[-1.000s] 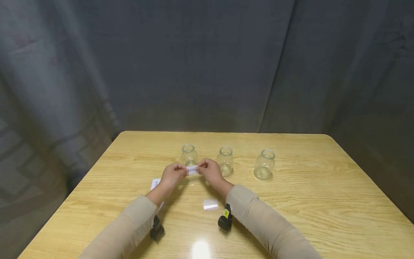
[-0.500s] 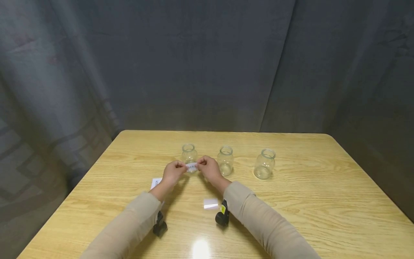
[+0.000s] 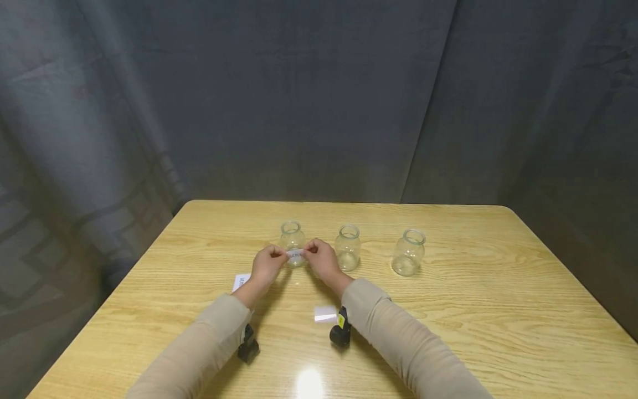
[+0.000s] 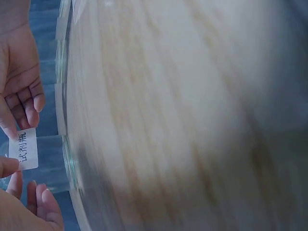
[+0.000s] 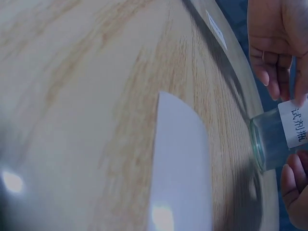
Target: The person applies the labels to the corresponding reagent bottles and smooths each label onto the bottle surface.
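Observation:
A small white label with handwritten characters (image 3: 296, 255) is stretched between my two hands. My left hand (image 3: 268, 267) pinches one end between thumb and finger, and my right hand (image 3: 323, 260) pinches the other. The leftmost clear glass jar (image 3: 291, 239) stands upright right behind the label, open at the mouth. In the right wrist view the label (image 5: 293, 124) lies across the front of the jar (image 5: 270, 137); whether it sticks to the glass I cannot tell. Both hands (image 4: 21, 209) have their remaining fingers loosely curled beside the jar.
Two more clear glass jars stand in the row, a middle one (image 3: 348, 246) and a right one (image 3: 407, 253). A white slip with writing (image 3: 241, 281) lies left of my left wrist. A blank glossy slip (image 3: 325, 314) lies near my right wrist.
Both hands have moved slightly forward and up with the label, bringing it against or close to the left jar's front. The label now tilts a little. The other jars and slips stay put.

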Tool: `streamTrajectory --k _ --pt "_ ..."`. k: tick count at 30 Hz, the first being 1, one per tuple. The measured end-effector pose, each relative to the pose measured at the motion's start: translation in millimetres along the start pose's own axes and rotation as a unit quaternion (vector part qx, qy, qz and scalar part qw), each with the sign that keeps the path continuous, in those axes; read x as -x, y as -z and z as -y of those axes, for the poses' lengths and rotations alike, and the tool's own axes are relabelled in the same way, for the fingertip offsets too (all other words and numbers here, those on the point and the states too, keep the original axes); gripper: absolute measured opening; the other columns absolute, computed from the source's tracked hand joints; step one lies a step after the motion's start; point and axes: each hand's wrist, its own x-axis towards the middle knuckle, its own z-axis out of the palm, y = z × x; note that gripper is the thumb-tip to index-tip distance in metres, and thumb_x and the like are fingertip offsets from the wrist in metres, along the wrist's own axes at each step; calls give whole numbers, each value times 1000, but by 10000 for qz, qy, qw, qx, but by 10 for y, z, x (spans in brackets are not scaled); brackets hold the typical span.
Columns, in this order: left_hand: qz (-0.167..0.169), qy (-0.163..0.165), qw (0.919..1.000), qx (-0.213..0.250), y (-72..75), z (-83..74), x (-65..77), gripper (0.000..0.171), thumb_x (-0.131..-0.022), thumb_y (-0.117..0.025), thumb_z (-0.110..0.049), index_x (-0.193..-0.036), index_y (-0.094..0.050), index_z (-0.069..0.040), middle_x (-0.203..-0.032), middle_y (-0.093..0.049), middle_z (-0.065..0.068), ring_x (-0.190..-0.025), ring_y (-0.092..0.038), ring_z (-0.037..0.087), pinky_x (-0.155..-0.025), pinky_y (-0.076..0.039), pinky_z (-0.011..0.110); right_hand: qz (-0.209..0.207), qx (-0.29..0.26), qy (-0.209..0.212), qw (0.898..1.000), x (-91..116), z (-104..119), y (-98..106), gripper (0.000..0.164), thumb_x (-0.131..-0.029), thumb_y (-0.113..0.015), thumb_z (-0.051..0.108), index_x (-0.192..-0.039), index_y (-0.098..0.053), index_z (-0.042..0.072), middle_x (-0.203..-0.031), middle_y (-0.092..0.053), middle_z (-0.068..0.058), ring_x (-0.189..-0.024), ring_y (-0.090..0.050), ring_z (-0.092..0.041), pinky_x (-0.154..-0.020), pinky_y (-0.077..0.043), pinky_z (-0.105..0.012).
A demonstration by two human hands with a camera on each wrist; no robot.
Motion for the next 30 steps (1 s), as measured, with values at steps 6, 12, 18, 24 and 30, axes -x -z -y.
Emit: streamTrajectory --k 6,12,18,24,30 --pt "-36 -85 9999 -61 0 1 0 13 -82 -56 -8 -89 -56 2 -93 -53 13 -72 -45 17 -56 -39 21 -74 237 100 9996 8 -6 -10 7 -78 -59 4 -80 -56 -2 -74 -53 -5 -66 -47 -14 -57 -42 -21" --pt "-36 -149 9998 -101 3 7 0 14 -81 -56 -8 -90 -56 3 -115 -46 20 -97 -44 30 -76 -42 39 -210 375 222 9988 4 -16 -23 8 -78 -61 6 -78 -56 0 -82 -51 -8 -71 -49 -17 -57 -41 -22" --pt "38 -108 9999 -48 9 -4 10 13 -82 -55 -9 -89 -55 1 -124 -41 20 -117 -29 39 -92 -26 55 -135 314 164 9993 21 14 -18 8 -79 -61 6 -79 -55 1 -80 -59 -11 -70 -54 -18 -54 -42 -20" --pt "-21 -100 9999 -62 6 -4 3 12 -82 -56 -10 -87 -55 1 -124 -44 16 -119 -28 38 -93 -24 54 -214 520 279 9980 39 41 -23 8 -78 -61 7 -79 -56 1 -84 -61 -12 -79 -57 -24 -63 -46 -27" --pt "-122 -128 9998 -119 -2 9 -20 12 -80 -58 -10 -86 -56 1 -124 -45 14 -116 -32 36 -93 -27 52 -290 839 392 9953 20 17 -34 9 -78 -62 11 -78 -56 3 -83 -61 -10 -76 -56 -21 -64 -45 -28"
